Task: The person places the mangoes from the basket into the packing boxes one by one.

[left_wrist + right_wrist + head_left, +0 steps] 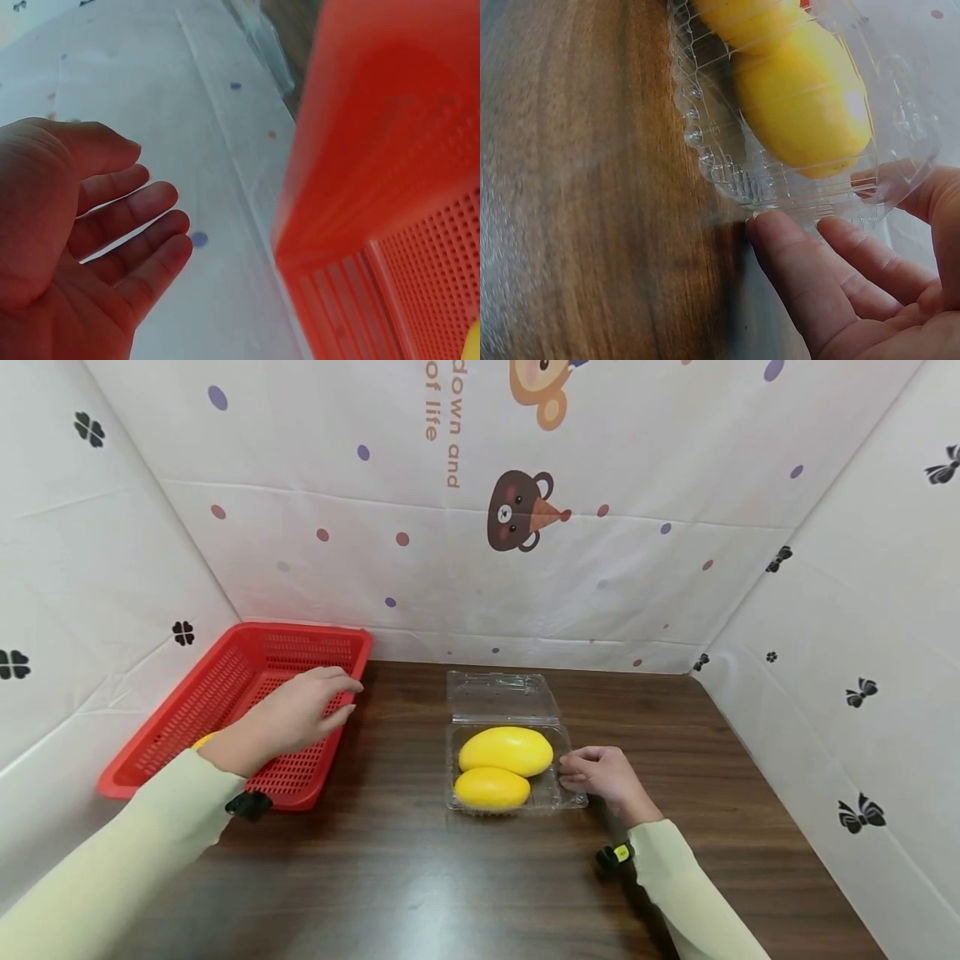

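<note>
Pinching the box (547, 792), the right hand (602, 778) is nearer the two fruits (506, 751) inside, just left of it, long axes pointing roughly its way; the left hand (298, 713), relaxed, holding nothing, hovers over the basket (213, 689).

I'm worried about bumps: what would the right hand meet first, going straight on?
The clear container, whose edge the right hand pinches; past that edge, probably the larger yellow object, though depth is unclear.

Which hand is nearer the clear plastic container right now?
Right. The right hand pinches the right edge of the clear container; the left hand is farther left, by the red basket.
</note>
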Demonstrator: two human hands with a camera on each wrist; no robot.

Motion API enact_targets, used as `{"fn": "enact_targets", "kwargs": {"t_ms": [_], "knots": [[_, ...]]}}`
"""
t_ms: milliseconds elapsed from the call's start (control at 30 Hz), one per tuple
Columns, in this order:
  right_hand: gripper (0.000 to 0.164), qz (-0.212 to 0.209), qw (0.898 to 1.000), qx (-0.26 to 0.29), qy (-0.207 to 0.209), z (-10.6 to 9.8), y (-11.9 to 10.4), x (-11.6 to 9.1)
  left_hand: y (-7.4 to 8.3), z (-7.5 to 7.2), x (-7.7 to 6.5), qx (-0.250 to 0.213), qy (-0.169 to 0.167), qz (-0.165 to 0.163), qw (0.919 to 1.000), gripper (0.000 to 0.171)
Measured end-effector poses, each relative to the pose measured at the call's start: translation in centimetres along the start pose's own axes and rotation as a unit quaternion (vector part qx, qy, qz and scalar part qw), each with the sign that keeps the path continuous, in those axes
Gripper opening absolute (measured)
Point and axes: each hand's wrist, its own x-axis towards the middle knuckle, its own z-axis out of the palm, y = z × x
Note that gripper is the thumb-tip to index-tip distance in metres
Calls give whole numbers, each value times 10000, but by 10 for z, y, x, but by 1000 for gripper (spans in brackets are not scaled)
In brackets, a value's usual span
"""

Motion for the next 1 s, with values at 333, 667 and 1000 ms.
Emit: {"fn": "enact_targets", "kwargs": {"t_ms": [333,667,1000], "knots": [[36,-11,10000,-12,6,2,1,1,-39,-4,-16,17,-657,-133,9977,39],[36,-19,10000,-31,-23,1,0,0,-70,-3,-24,-135,-1197,-409,9919,53],[36,-2,10000,-16,-20,1,-1,0,-89,-4,-32,-682,-2075,-759,9729,72]]}}
